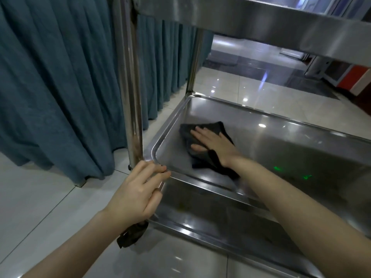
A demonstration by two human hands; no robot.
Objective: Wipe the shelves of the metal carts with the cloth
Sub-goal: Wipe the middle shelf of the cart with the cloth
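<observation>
left hand (138, 190) grips shelf (281, 149) | right hand (213, 142) flat on cloth (187, 133) | curtain (60, 77), tiled floor (40, 207)

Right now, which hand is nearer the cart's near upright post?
Left. The left hand holds the shelf rim beside the post; the right hand presses the cloth farther in.

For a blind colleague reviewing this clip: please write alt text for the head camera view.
A person's right hand presses a dark cloth flat on the middle shelf of a stainless steel cart, while the left hand grips that shelf's near corner. Teal curtains hang at left over a glossy tiled floor.
</observation>
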